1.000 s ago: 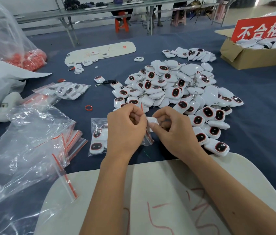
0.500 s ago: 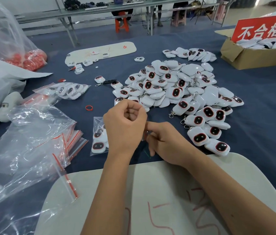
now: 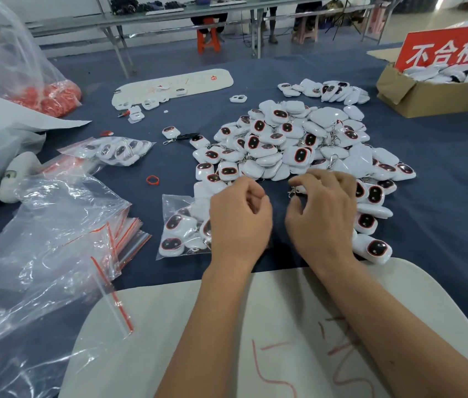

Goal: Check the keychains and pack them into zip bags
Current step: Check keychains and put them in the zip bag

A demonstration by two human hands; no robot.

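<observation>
Head view: left hand (image 3: pixel 240 222) loosely curled, holding nothing, over filled zip bag (image 3: pixel 182 229); right hand (image 3: pixel 323 214) fingers curled on keychain clasp (image 3: pixel 294 192) at pile (image 3: pixel 293 142) edge.

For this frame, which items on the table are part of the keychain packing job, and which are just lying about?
Job items:
- pile of white keychains with red-rimmed black faces
- part-filled clear zip bag by the left hand
- keychain with metal clasp in the right hand
- stack of empty red-strip zip bags
- filled zip bag

Lying about:
- loose red ring
- bag of red parts
</observation>
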